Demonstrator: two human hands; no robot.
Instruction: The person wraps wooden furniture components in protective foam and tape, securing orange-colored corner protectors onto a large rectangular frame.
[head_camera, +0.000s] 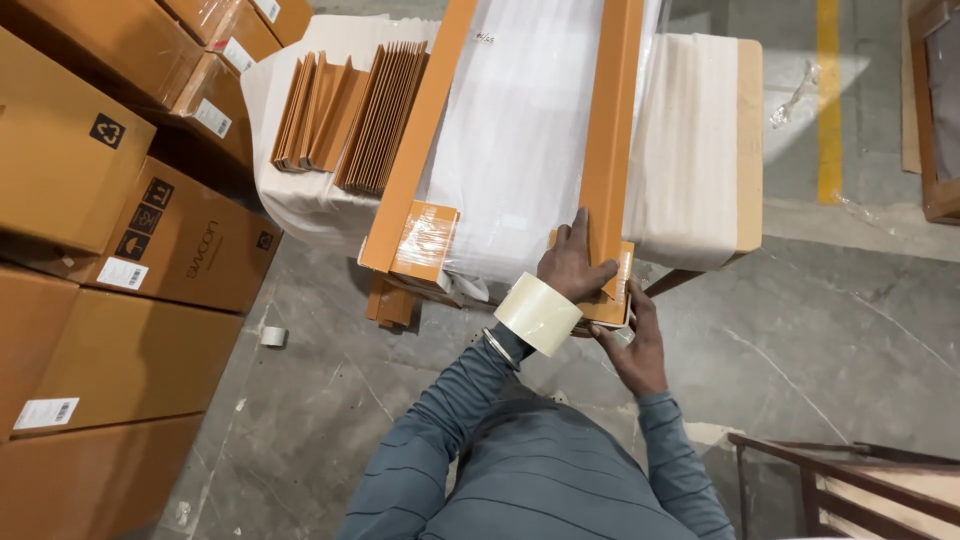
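A long flat package wrapped in white foam lies on a cloth-covered table, with brown cardboard edge strips along both long sides. My left hand presses flat on the near end of the right-hand strip. A roll of clear tape hangs around my left wrist. My right hand grips the package's near right corner from below, where tape is wrapped. The near left corner is bound with clear tape.
Stacks of folded cardboard corner pieces stand on the table's left part. Large brown cartons pile up at left. A small tape roll lies on the concrete floor. A wooden frame sits at lower right.
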